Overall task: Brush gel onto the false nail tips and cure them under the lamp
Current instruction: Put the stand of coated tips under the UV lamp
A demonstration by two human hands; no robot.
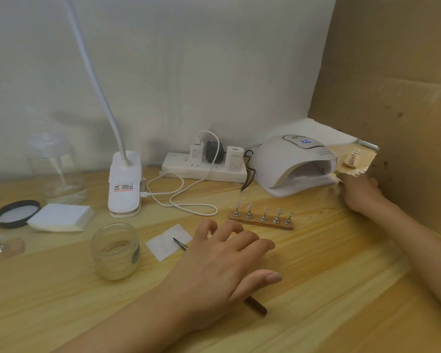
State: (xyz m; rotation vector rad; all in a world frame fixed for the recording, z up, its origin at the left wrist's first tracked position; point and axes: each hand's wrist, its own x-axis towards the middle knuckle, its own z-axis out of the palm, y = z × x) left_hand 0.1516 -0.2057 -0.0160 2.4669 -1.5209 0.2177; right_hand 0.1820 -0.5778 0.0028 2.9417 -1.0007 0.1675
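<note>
Head view: on the pale wooden bench (329, 263), the left hand (222, 266) lies palm down over a dark-handled thin brush (257, 307), fingers loosely spread and not curled round it. The brush tip rests on a small white wipe (163, 244). Just beyond the fingers stands a wooden strip with five clear false nail tips on metal stands (261, 219). Behind it sits the white domed curing lamp (285, 164), its display lit blue. The right hand (359, 192) is blurred beside the lamp's opening, at a cardboard sheet (392, 72); its grip cannot be told. A small open glass jar (115, 250) stands near the left.

Wooden table (341, 276) with curing lamp (290, 166), nail stand (261, 223), jar (115, 253), power strip (204, 171)
</note>
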